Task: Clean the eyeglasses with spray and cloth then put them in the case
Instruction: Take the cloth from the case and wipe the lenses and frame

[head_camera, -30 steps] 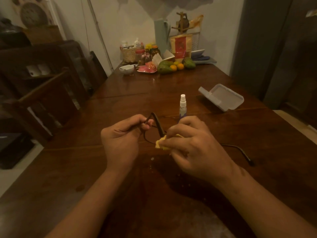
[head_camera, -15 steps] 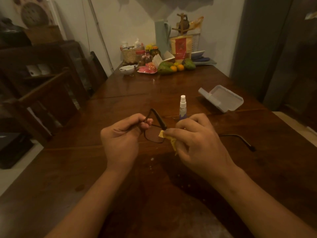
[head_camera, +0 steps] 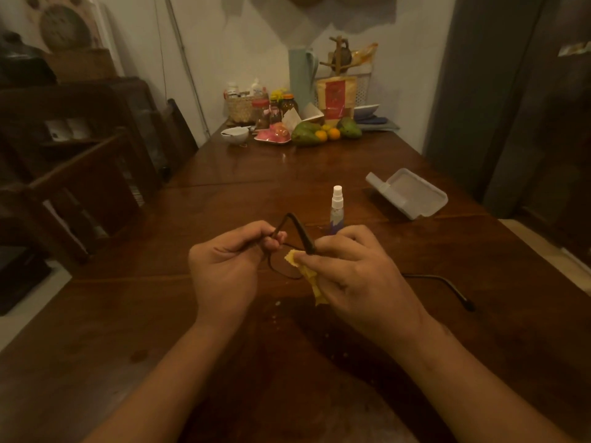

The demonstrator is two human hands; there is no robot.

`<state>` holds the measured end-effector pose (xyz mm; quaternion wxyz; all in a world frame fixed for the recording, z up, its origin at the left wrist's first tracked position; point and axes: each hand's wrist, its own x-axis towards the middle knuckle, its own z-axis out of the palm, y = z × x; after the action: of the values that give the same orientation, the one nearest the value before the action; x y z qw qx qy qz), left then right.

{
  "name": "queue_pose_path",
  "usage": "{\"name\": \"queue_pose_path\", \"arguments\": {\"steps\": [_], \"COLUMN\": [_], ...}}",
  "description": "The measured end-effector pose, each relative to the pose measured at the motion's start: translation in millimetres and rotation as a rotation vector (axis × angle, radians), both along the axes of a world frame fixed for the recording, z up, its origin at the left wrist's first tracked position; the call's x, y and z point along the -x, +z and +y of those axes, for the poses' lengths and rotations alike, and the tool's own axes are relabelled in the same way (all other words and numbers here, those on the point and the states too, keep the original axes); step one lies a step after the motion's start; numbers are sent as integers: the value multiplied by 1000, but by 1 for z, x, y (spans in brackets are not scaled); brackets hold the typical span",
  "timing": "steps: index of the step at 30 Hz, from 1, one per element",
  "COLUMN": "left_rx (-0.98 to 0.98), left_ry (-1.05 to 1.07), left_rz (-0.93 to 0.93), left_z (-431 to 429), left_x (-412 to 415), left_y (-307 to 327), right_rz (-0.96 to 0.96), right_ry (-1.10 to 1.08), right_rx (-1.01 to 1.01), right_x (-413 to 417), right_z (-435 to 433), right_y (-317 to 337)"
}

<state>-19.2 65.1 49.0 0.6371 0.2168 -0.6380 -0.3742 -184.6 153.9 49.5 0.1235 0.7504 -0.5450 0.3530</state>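
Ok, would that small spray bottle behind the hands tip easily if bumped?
Probably. The spray bottle is tall and narrow and stands upright on the table, so a nudge could topple it. Its round body might then roll. It looks small, so likely light.

One wide-angle view looks forward and down from the person's head along the long dark wooden table. The left hand and right hand sit close, mid-frame.

left hand: fingers curled, eyeglasses pinched at the fingertips — back of hand up | right hand: cloth pinched against the frame | forearms: bare, extended forward, angled inward
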Motion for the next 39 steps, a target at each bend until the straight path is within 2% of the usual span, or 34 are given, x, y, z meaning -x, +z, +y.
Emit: {"name": "queue_pose_path", "arguments": {"steps": [6,14,19,26,33,39], "left_rx": [-46,-82,-63,-110,-69,-80], "left_ry": [28,14,28,7,-16,-26], "left_rz": [-12,-21,-54,4,-33,29], "left_z": [-2,-3,-5,-6,-6,-9], "left_x": [1,2,-3,-1,-2,-4], "left_y": [-2,1,1,-1,-2,-2], "right_rz": [43,-15,2,-10,34,78], "right_ry": [120,33,152,26,113,-58], "right_rx": [-80,-84,-129,-63,-138,-46], "right_x": [-2,-2,-4,-2,-8,-8], "right_z": [-1,-6,-4,-5,0,0], "right_y": [-6,-12,-11,-8,-9,-5]}}
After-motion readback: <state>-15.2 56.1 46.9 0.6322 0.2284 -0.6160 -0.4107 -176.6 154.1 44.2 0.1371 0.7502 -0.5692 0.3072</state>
